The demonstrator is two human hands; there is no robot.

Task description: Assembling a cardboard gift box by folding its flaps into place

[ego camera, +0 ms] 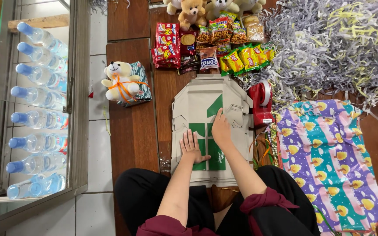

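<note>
**Both palms flat on an unfolded carton**

A person sits on the floor with a flattened cardboard box [206, 126], grey with green panels, lying on the wooden boards just ahead of the knees. The left hand [191, 148] rests on its near half, fingers spread and released, gripping nothing. The right hand [221, 129] lies farther up, near the middle, fingers extended flat against the card, also loose.

The box's right edge sits just beside a red tape dispenser [261, 104]; its far edge is near a cluster of snack packets [211, 46]. To its left, bare boards leave room up to a white teddy bear [121, 81] set against a small wrapped parcel. Patterned wrapping paper [333, 161] spreads at right, shredded paper [333, 43] beyond. A glass-fronted cabinet [78, 109] at far left holds water bottles [38, 113] lying in a column.
</note>
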